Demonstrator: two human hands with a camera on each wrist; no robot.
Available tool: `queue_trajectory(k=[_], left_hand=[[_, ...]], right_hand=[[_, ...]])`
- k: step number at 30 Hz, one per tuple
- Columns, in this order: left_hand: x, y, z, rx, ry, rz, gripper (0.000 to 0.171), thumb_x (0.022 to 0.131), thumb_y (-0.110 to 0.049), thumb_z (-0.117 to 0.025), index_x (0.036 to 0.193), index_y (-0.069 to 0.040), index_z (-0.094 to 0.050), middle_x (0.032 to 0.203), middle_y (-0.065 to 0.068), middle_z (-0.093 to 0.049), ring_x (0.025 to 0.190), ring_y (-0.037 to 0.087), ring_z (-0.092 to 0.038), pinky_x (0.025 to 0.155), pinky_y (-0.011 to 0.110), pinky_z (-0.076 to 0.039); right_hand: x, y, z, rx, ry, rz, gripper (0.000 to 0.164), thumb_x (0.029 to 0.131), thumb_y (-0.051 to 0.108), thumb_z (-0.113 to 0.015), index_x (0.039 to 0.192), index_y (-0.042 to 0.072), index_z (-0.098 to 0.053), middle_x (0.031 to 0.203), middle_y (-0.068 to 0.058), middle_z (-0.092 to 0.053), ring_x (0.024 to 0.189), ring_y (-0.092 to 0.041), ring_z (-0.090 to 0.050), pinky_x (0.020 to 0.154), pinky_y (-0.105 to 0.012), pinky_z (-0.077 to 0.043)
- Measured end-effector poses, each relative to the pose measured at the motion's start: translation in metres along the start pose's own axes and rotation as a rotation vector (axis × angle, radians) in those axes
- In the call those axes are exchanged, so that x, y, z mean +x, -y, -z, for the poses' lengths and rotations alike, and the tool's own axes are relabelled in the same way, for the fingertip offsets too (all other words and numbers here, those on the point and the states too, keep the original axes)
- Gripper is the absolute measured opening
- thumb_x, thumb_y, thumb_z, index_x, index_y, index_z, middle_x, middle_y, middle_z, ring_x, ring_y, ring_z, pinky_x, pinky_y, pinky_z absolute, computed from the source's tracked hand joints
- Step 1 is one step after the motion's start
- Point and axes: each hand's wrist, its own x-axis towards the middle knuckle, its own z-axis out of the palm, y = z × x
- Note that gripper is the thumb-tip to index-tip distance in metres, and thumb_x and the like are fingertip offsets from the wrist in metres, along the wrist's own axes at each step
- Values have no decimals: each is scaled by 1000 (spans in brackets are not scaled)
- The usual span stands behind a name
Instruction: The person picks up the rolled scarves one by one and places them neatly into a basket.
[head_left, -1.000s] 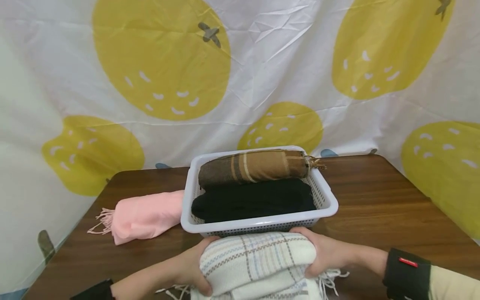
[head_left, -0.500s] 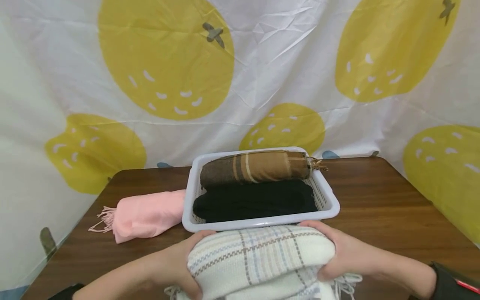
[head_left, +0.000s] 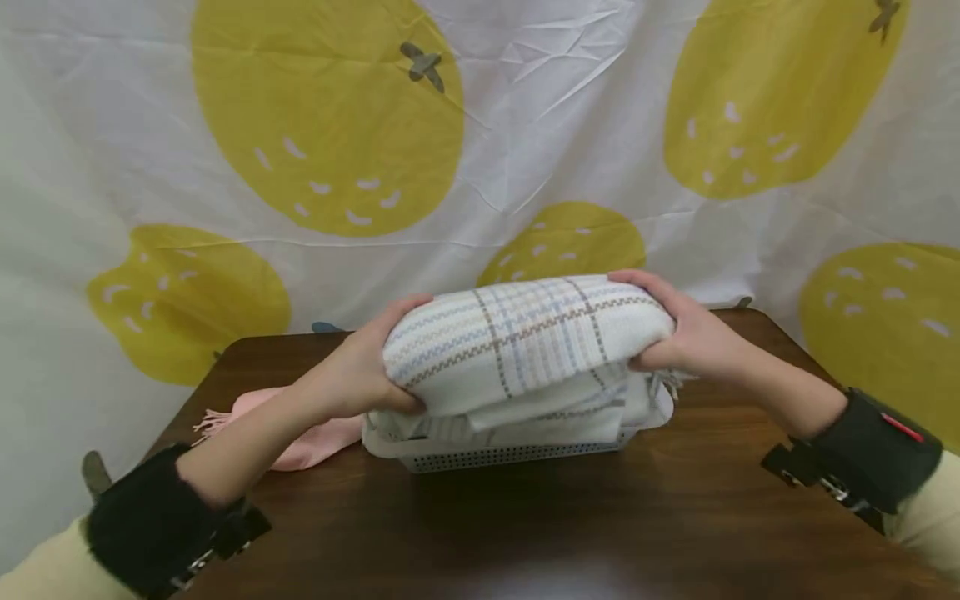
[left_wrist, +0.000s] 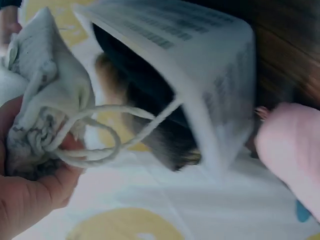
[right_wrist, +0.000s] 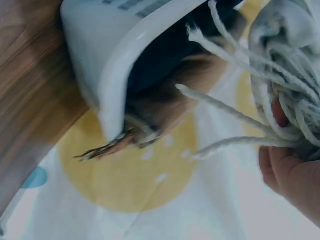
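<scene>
A folded white scarf (head_left: pixel 525 342) with blue and brown plaid lines is held up between both hands. My left hand (head_left: pixel 367 362) grips its left end, thumb on the near side. At the other end my right hand (head_left: pixel 693 333) grips it the same way. White fringe hangs loose at both ends in the wrist views. The white basket (head_left: pixel 517 455) lies beneath and behind the scarf, which hides most of it in the head view. Inside the basket, the left wrist view shows a black folded cloth (left_wrist: pixel 132 67) and a brown scarf (left_wrist: pixel 160 145).
A pink fringed scarf (head_left: pixel 318 442) lies on the brown table (head_left: pixel 525 533) left of the basket, partly behind my left forearm. Behind the table hangs a white curtain (head_left: pixel 547 108) with yellow fruit prints. Brown fringe (right_wrist: pixel 102 150) sticks out over the basket rim.
Both hands have lifted the white scarf and carried it forward from the table's near side to over the basket. The basket's contents are now covered in the head view.
</scene>
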Motion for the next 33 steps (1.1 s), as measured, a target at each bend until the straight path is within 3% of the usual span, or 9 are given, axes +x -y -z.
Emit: queue_trajectory(k=[4,8,13,19,26,33], left_hand=[[19,19,-6,21,-35,-60,107,51,-1,-84,141,-14,-27,132,15,-41,117,32,-43,93,53,-36],[25,37,-18,59,-33,-70,108,50,-3,-85,141,-14,-27,132,14,-41,117,31,-42,92,53,-37],[24,56,-37,109,9,-96,109,50,-7,-87,141,-9,-25,129,17,-42,115,32,-42,93,51,-37],[17,72,-54,160,37,-59,110,53,-10,-87,141,-8,-20,128,23,-37,116,35,-38,93,52,-37],[14,81,-52,217,105,-76,109,57,-14,-85,141,-7,-16,126,24,-35,113,34,-39,91,50,-39],[20,83,-47,227,142,-93,111,58,-19,-85,142,-7,-13,127,22,-34,114,32,-37,93,49,-37]], right_hand=[[19,-19,-2,11,-38,36,85,64,-10,-64,139,11,-29,133,-14,-35,104,-23,-39,78,-29,-40],[28,-41,-8,13,-17,65,84,64,-11,-62,139,8,-29,133,-18,-33,104,-25,-39,78,-29,-41],[31,-68,-14,-65,74,77,81,65,-10,-64,136,8,-29,130,-21,-33,94,-29,-44,69,-32,-43],[37,-86,-21,-63,213,144,72,64,-14,-62,126,2,-29,120,-23,-38,80,-25,-49,60,-30,-45],[44,-94,-25,-30,291,130,69,65,-15,-63,122,2,-27,113,-23,-40,78,-24,-50,59,-29,-46],[48,-97,-25,-50,255,112,72,63,-13,-64,123,4,-28,115,-23,-40,78,-24,-50,60,-30,-46]])
